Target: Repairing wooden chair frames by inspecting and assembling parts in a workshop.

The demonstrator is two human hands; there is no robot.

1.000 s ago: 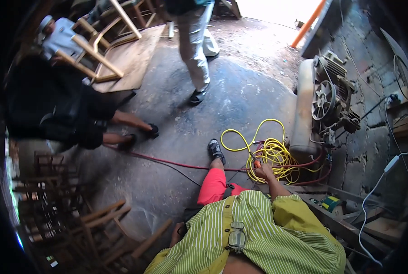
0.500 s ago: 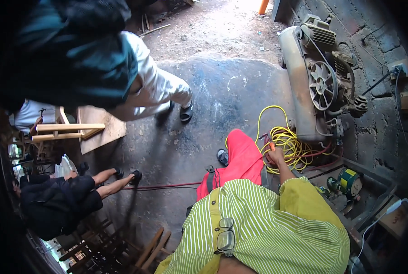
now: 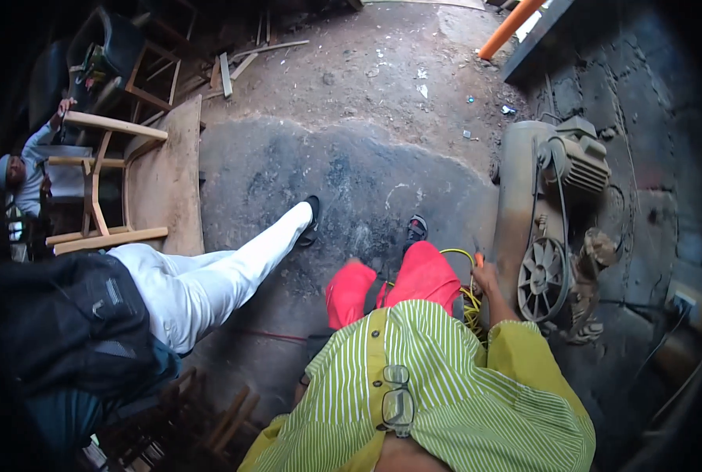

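My right hand (image 3: 485, 278) is closed around an orange-handled tool (image 3: 478, 259) beside the air compressor (image 3: 512, 153), whose motor and spoked pulley face me. A loose yellow hose (image 3: 457, 251) loops just left of that hand, its coil partly behind my red-trousered leg. My left hand (image 3: 300, 391) is low at my side, mostly hidden by the striped shirt, so its fingers cannot be made out.
A person with a backpack (image 3: 91, 322) and white trousers walks close on my left. A person in a cap (image 3: 25, 177) grips a wooden frame (image 3: 115, 118) by a plywood board (image 3: 170, 181). An orange pole (image 3: 508, 29) stands ahead; a block wall (image 3: 642, 134) runs along the right.
I have stepped forward, bringing the compressor alongside me. The person in white trousers has passed from ahead of me to my left. The person in dark shorts is no longer seen.
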